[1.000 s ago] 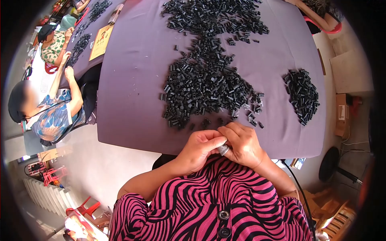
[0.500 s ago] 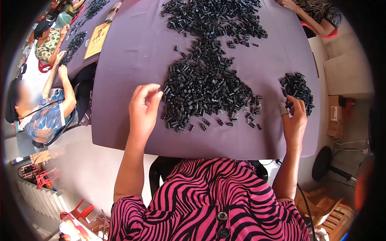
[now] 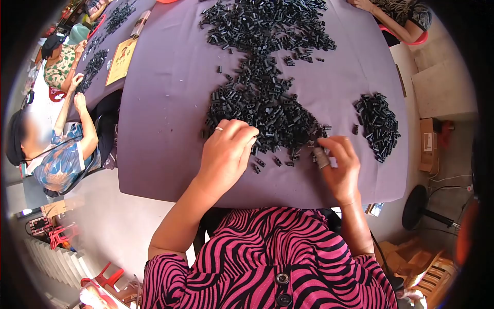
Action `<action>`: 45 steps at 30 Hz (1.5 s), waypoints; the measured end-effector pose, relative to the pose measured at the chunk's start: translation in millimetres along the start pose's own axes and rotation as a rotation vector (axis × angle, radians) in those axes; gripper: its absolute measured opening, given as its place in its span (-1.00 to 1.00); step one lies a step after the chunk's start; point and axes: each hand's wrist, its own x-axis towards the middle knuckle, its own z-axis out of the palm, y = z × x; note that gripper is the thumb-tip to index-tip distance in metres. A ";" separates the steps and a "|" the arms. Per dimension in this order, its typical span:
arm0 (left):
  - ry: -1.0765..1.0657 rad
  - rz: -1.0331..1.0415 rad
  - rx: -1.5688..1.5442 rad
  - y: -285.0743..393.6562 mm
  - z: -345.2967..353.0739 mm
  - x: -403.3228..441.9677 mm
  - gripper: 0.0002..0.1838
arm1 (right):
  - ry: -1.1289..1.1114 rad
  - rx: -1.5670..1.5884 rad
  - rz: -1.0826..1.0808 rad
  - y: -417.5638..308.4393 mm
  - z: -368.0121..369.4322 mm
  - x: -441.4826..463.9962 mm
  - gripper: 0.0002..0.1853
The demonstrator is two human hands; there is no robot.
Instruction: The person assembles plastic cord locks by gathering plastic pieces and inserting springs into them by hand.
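A large heap of small black tube-like pieces point(image 3: 257, 103) spreads over the purple-covered table point(image 3: 159, 129). My left hand point(image 3: 226, 152), with a ring, is over the heap's near left part. Its fingers are bent together; a dark spot shows at the fingertips, too small to name. At the heap's right edge is my right hand point(image 3: 340, 167), thumb and forefinger curled close together beside small, partly clear bits. A grey-brown wrap point(image 3: 321, 157) covers its thumb. Whatever lies between these fingertips I cannot make out. A smaller pile of black pieces point(image 3: 378, 126) lies further right.
Across the table, a person's arm point(image 3: 399, 26) rests at the far right edge. Two people sit at the left near another black pile point(image 3: 93, 67). A yellow printed sheet point(image 3: 121, 62) lies at the table's left. A black round stand base point(image 3: 414, 207) is on the floor.
My right hand has moved left from the smaller pile to the main heap's edge. My left hand has moved right, from beside the heap to over its near part.
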 end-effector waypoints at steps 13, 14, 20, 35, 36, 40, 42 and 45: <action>-0.305 0.002 0.217 -7.8 2.5 24.2 -0.80 | -0.024 0.025 -0.064 11.1 -0.9 -19.0 -0.62; -0.294 0.000 0.195 -8.8 3.1 22.6 -0.81 | -0.020 0.028 -0.068 10.7 -1.0 -18.8 -0.62; -0.235 0.024 0.127 -7.2 1.3 16.9 -0.86 | -0.030 0.064 -0.070 10.2 -4.1 -17.1 -0.62; -0.221 0.133 0.212 -3.8 11.4 15.9 -0.76 | -0.077 0.068 -0.085 7.0 0.4 -17.4 -0.65; -0.225 0.131 0.213 -4.5 11.5 16.9 -0.77 | -0.075 0.069 -0.092 6.2 0.7 -17.0 -0.65; -0.236 0.133 0.213 -5.4 13.4 18.0 -0.79 | -0.083 0.078 -0.081 5.1 0.8 -17.9 -0.66; -0.232 0.132 0.209 -5.4 13.9 16.0 -0.79 | -0.097 0.076 -0.077 5.6 1.1 -19.8 -0.66; -0.214 0.135 0.212 -6.3 13.6 14.0 -0.78 | -0.129 0.060 -0.113 1.0 3.5 -18.7 -0.66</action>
